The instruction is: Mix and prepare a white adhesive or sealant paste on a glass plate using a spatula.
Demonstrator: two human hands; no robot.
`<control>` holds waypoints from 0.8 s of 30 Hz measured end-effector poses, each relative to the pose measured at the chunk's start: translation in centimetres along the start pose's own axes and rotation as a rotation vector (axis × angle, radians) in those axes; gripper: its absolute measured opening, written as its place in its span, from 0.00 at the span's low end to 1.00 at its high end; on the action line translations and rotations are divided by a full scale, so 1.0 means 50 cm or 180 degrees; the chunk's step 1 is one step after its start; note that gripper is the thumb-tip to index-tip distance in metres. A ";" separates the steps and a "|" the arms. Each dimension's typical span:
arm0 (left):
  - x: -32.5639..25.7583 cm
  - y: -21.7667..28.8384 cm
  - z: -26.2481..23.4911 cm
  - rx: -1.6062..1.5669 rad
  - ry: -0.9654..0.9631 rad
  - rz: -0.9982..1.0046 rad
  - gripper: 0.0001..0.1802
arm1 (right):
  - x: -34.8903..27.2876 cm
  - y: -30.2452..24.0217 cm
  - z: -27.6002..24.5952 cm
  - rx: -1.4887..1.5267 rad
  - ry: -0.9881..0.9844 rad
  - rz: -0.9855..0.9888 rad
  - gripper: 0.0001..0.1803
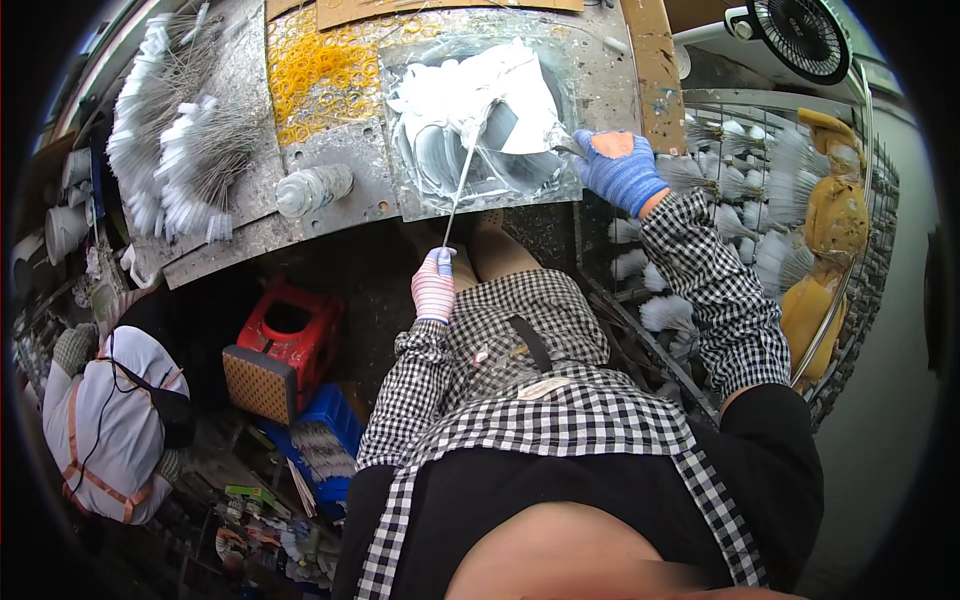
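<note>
A thin rod point(457, 200) is pinched in my left hand point(434, 288), which wears a pink-striped glove with blue fingertips. The rod slants away from me, and its far end, coated white, reaches into a heap of white paste point(435, 95). My right hand point(622, 172), in a blue knit glove with a pale patch on its back, is closed on a scraper point(535, 135). White paste covers much of the scraper's wide blade, which rests at the heap's right side. Beneath the paste lies a smeared square plate point(560, 188) at the table's front edge.
White-bristled, wire-stemmed brushes point(195, 150) lie at the table's left, near yellow rings point(310, 70) and a clear bottle point(313, 190). More fill a rack point(740, 190) at right, below a fan point(800, 35). A red stool point(315, 335) and another person point(120, 420) are at left.
</note>
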State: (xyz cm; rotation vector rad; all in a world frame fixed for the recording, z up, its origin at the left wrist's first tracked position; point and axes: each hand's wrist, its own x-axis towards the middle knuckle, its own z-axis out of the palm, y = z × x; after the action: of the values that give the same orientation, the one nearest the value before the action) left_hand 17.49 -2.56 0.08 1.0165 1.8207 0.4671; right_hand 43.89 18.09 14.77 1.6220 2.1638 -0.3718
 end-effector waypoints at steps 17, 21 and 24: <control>-0.014 -0.004 -0.005 0.0241 0.0523 0.0503 0.12 | 0.005 0.149 0.151 0.0116 -0.0081 0.0656 0.16; -0.033 -0.023 0.001 0.0155 0.0550 0.0435 0.12 | 0.116 0.203 0.080 -0.0149 -0.0173 0.0361 0.16; -0.041 -0.028 0.010 0.0014 0.0692 0.0436 0.13 | 0.208 0.231 0.033 -0.0566 -0.0190 0.0055 0.15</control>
State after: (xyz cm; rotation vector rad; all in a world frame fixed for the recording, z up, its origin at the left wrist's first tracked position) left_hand 17.71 -5.10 0.03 1.1343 1.9504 0.6795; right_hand 52.72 29.47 8.76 1.5119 2.0737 -0.2130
